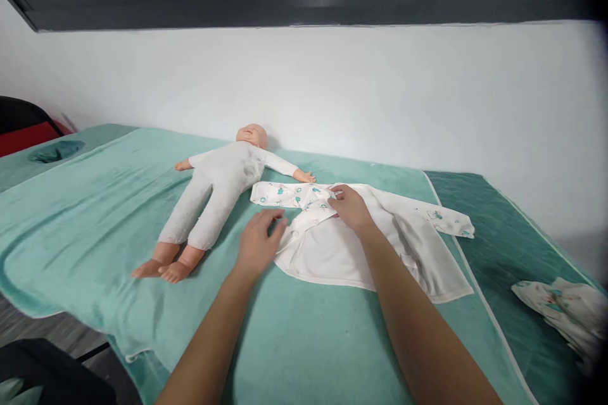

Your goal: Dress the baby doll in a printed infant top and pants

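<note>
A white baby shirt [327, 259] with a teal and red print on its sleeves lies spread with its front laid open on the green cover. My right hand [351, 205] is at its neck area, thumb and fingers closing on the cloth. Beside the shirt's left edge, my left hand [259, 242] hovers with curved fingers and a gap between thumb and forefinger, holding nothing. A baby doll [223, 171] in a white body lies on its back to the left, one arm stretched toward the shirt's sleeve.
The green cover [95, 215] spans the bed against a white wall [304, 88]. A crumpled printed cloth [565, 310] lies at the right edge. A dark window frame [304, 3] runs above. At the far left are a round opening [56, 152] and a black and red object [23, 126].
</note>
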The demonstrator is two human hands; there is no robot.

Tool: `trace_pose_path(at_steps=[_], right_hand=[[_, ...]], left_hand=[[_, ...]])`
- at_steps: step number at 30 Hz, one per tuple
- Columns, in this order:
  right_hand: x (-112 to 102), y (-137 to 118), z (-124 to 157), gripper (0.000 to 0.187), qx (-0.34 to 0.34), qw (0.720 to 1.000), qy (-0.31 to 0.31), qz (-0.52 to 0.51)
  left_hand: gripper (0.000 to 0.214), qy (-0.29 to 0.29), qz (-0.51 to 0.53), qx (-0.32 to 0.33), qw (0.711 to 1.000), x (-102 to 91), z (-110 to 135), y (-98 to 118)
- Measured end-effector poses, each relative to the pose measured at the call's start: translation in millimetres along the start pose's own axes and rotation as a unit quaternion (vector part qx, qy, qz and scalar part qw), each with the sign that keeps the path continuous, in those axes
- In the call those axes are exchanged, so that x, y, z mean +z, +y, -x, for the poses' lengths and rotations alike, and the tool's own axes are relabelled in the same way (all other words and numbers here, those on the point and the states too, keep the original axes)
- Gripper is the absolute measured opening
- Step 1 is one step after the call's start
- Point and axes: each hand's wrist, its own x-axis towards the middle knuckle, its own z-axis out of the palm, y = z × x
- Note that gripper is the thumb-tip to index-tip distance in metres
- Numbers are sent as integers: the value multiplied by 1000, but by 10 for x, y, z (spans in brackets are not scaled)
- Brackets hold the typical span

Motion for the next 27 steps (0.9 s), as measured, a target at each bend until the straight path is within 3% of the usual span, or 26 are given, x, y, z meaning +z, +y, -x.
trace_pose_path(at_steps=[2,4,8,13,17,21,23,27], right_hand=[[12,-2,2,35,-8,1000,3,-7],[19,-7,1,38,-18,1000,12,-17],[-8,-45,18,34,-15,998,11,-60],[-71,-151,99,28,25,985,-37,-166],[-61,-203,130,29,29,962,-66,-263],[15,-208,120,33,4,925,-92,-368],[81,-205,111,35,-37,943,-83,-319],[235,-181,75,34,-131,984,-16,-121]], left_hand=[[29,-58,-48,25,997,-17,180,100],[32,-75,-98,52,991,-17,312,161],[25,-51,-151,83,984,16,399,174],[21,-11,-129,65,989,32,393,156],[29,-45,-148,71,985,47,384,173],[23,-35,-159,42,986,65,355,144],[18,-22,-136,27,990,55,343,129],[23,-11,-43,-14,999,10,333,144]])
